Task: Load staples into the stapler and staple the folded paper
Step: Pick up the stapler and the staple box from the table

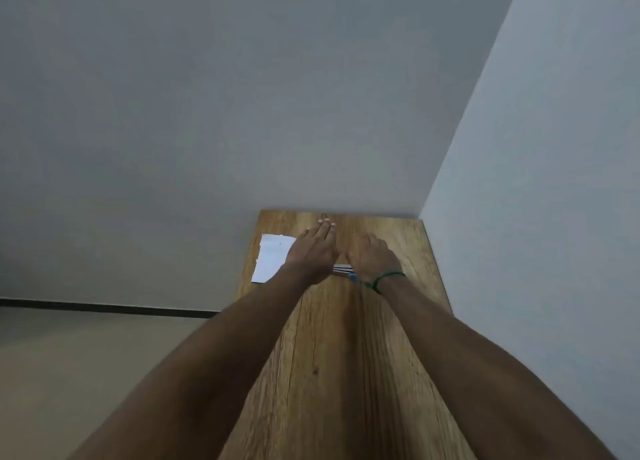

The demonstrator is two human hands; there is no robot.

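A white folded paper (272, 258) lies on the far left of the wooden table (332, 355). My left hand (311, 251) reaches over the paper's right edge, fingers straight and pointing toward the far wall. My right hand (374, 255) lies palm down beside it, its fingers bent away and hidden. A dark and silver striped object, probably the stapler (343, 269), peeks out between the two wrists under the heel of my right hand. I see no loose staples.
The narrow table stands in a corner, with a grey wall (242, 95) at its far end and another wall (554, 182) along its right side. The floor (86, 355) lies to the left. A green bracelet (384, 279) circles my right wrist.
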